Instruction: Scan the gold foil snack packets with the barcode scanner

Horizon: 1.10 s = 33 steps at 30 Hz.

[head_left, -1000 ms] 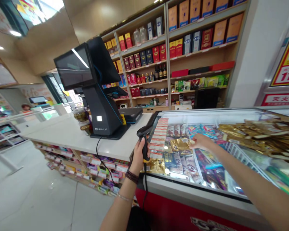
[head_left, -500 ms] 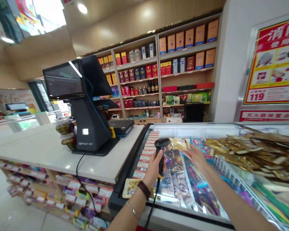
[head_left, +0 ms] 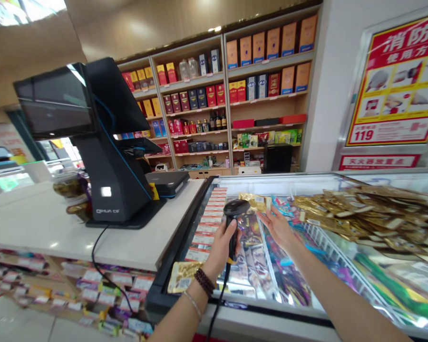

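My left hand (head_left: 224,243) is wrapped round the grip of a black barcode scanner (head_left: 231,223), held upright above the glass top of a freezer (head_left: 214,247). Its head points toward a gold packet (head_left: 256,202) lying on the glass, and its cord runs down past my wrist. At the packet's near right edge is my right hand (head_left: 278,229), fingers stretched and apart; whether the fingertips touch the packet I cannot tell. A second gold packet (head_left: 185,277) lies by the freezer's left front corner, beside my left forearm.
On the right, a heap of gold packets (head_left: 371,209) covers the glass. Wrapped ice treats and a white wire basket (head_left: 337,254) show beneath. To the left, a counter (head_left: 39,228) carries a black checkout terminal (head_left: 114,190) and jars (head_left: 69,187). Stocked shelves (head_left: 189,107) stand behind.
The view has swung to the right and slightly down. My right fingers have loosened and spread at the packet's edge. My left hand still holds the scanner near the same spot.
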### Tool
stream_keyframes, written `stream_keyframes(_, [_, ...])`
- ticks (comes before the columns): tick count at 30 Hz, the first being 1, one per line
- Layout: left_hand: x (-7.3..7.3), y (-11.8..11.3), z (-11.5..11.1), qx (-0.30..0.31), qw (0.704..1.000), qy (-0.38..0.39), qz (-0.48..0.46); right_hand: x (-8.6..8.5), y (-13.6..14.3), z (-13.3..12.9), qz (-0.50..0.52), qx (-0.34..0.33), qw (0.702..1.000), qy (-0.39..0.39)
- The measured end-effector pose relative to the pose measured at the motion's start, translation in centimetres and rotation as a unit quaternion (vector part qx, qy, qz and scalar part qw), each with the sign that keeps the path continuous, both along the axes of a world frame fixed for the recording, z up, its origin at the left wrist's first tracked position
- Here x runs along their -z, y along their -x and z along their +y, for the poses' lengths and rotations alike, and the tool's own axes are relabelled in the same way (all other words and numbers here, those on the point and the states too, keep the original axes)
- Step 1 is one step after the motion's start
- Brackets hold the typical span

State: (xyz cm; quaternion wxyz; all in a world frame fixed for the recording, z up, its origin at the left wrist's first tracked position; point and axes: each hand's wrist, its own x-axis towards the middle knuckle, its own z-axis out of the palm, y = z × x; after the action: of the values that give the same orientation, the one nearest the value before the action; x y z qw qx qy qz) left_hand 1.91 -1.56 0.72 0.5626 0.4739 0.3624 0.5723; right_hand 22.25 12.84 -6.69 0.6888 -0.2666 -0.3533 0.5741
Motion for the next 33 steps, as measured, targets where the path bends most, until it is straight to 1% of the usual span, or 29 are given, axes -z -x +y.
stream_keyframes(4, [0.1, -0.41, 0.02, 0.003, 1.0, -0.021, 0.019, -0.21, 0.12, -0.19, -0.002, -0.006, 1.0, 0.007])
stream_keyframes(13, [0.19, -0.59, 0.19, 0.007, 0.999, -0.026, 0.033, -0.65, 0.17, -0.58, -0.012, -0.012, 1.0, 0.006])
stream_keyframes(21, [0.59, -0.68, 0.21, -0.001, 0.999, -0.023, 0.034, -0.42, 0.12, -0.46, -0.012, -0.007, 1.0, 0.003])
stream_keyframes(26, [0.42, -0.68, 0.08, -0.01, 0.999, -0.018, 0.037, -0.29, 0.01, -0.23, -0.015, -0.002, 1.0, 0.003])
stream_keyframes(33, [0.16, -0.57, -0.07, -0.005, 0.999, -0.021, 0.034, -0.16, -0.05, -0.09, -0.011, -0.004, 1.0, 0.004])
